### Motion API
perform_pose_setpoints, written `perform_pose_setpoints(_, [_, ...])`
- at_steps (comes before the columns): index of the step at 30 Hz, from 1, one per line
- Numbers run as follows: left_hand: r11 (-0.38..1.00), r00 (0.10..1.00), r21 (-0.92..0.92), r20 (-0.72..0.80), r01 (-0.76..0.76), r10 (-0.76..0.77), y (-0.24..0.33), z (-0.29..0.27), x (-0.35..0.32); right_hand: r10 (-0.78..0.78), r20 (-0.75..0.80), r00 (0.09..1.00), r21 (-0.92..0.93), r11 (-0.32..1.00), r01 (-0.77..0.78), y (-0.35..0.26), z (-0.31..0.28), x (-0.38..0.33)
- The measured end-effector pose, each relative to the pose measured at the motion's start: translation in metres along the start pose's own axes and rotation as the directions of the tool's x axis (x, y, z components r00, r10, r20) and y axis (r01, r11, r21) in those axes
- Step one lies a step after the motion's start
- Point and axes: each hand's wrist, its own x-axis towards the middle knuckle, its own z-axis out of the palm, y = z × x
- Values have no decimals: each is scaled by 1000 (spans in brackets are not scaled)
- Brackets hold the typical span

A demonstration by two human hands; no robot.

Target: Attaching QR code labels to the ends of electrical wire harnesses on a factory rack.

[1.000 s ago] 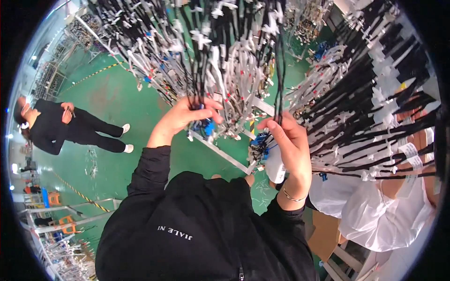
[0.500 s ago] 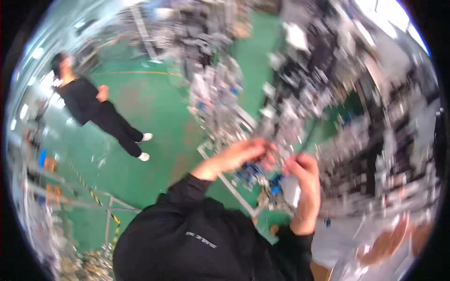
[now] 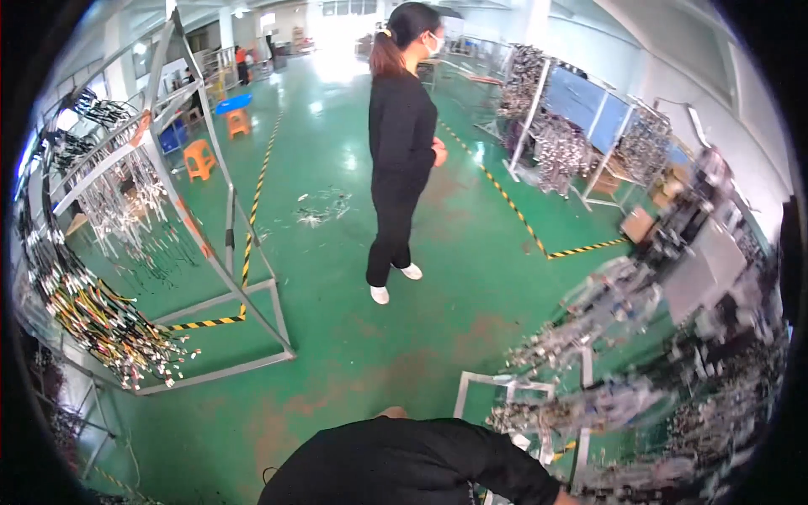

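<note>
A black sleeve (image 3: 513, 463) reaches from my shoulder toward the lower right; by its position it is my left arm. Only a sliver of my left hand (image 3: 566, 499) shows at the bottom edge, so its fingers and anything in them are hidden. My right hand is out of the picture. Nearest to the left hand are hanging bundles of wire harnesses (image 3: 581, 408), grey and white and partly blurred, on a metal rack (image 3: 465, 396).
A person in black (image 3: 402, 143) stands on the green floor ahead. At left, a metal frame (image 3: 215, 252) carries many cables (image 3: 93, 311) with white connectors. Farther off are orange stools (image 3: 199, 160), striped floor tape (image 3: 505, 202) and another harness rack (image 3: 526, 126).
My view has swung left and up. Both hands were in sight close together at the wires; now just an edge of one shows. The person in black now appears near the middle.
</note>
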Motion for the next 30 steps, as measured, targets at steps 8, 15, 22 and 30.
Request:
perform_pose_setpoints(8, [-424, 749, -894, 380, 146, -543, 13, 60, -59, 142, -124, 982, -74, 986, -152, -10, 12, -9])
perform_pose_setpoints(15, [-945, 912, 124, 327, -302, -248, -77, 75, -71, 262, -595, 760, 16, 949, -314, -37, 41, 14])
perform_pose_setpoints(22, [-877, 842, -31, 266, -479, -469, -50, 96, -154, 224, -691, 687, -67, 927, -369, 23, 81, -2])
perform_pose_setpoints(30, [-862, 40, -411, 896, -297, -442, 71, 368, -383, 165, -742, 650, -231, 847, -479, 43, 128, 55])
